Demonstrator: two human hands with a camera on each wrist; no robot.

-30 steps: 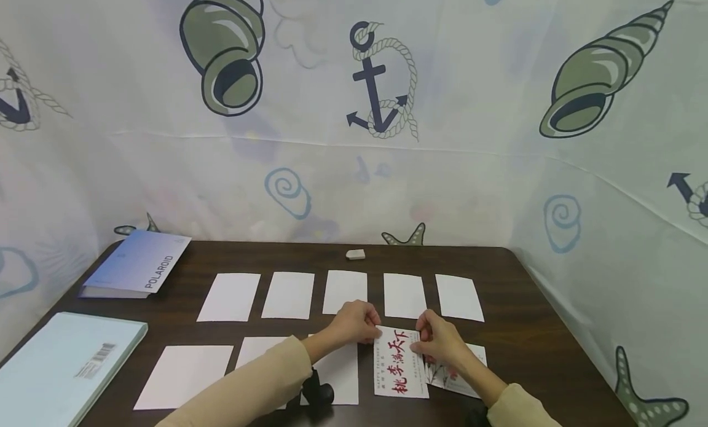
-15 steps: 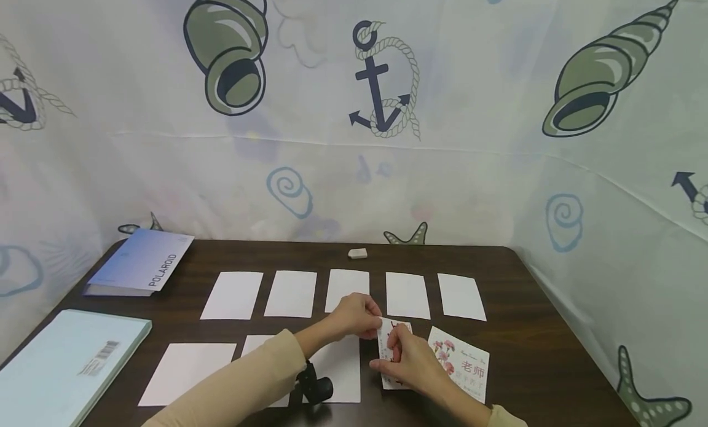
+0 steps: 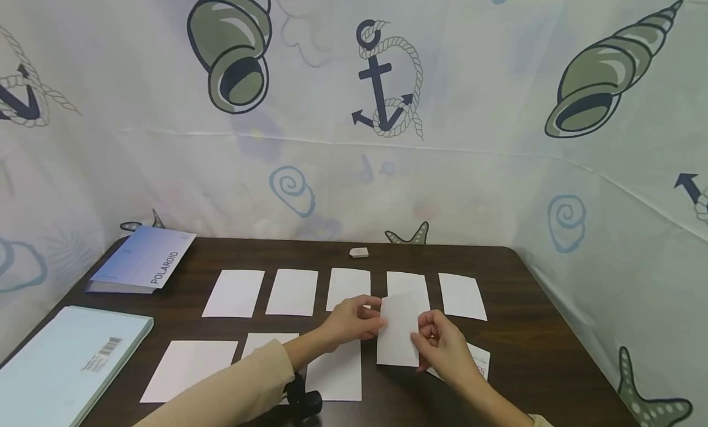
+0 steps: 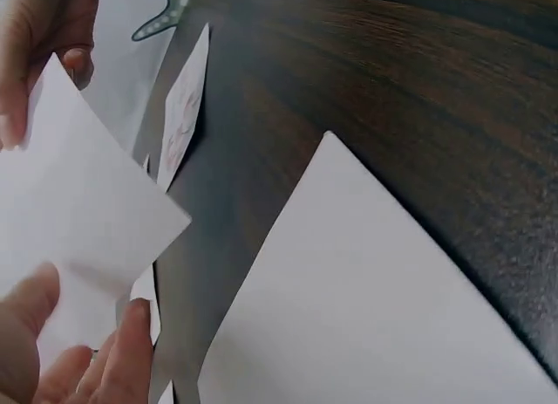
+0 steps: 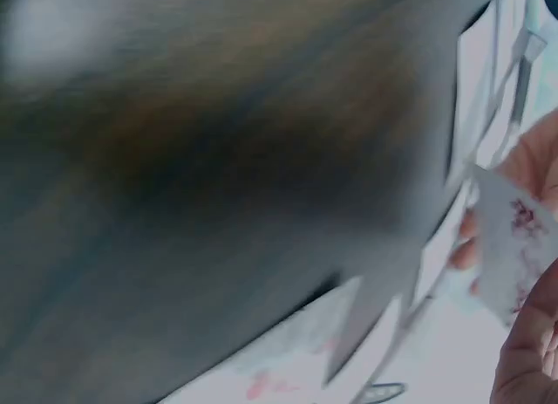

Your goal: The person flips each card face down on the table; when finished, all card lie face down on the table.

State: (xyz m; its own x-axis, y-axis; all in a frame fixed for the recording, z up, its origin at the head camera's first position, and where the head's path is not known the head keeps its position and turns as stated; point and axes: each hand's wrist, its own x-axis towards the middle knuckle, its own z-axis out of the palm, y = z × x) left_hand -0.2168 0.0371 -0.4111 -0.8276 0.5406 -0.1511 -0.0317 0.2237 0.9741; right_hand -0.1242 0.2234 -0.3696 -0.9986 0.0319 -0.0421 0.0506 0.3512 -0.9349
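Observation:
Above the front right of the table, a card [image 3: 399,335] is held upright between both hands, its blank white side toward the head view. Red print shows on the card's other side [image 5: 516,238] in the right wrist view. The left hand [image 3: 354,318] pinches its left edge, thumb on the blank face and fingers behind. At the right edge, the right hand [image 3: 447,348] pinches it between thumb and fingers. Behind the right hand lies a printed card [image 3: 480,359], mostly covered; in the left wrist view its reddish picture [image 4: 183,107] appears.
Several blank white cards lie in a back row [image 3: 292,292] and a front row [image 3: 189,370]. A blue POLAROID album [image 3: 141,258] and a pale blue book [image 3: 77,359] with a barcode are at left. A small white block [image 3: 358,252] sits near the back edge.
The card has been lifted off the table and turned from its red-lettered face to its blank side. The right hand has shifted from over the card to its right edge.

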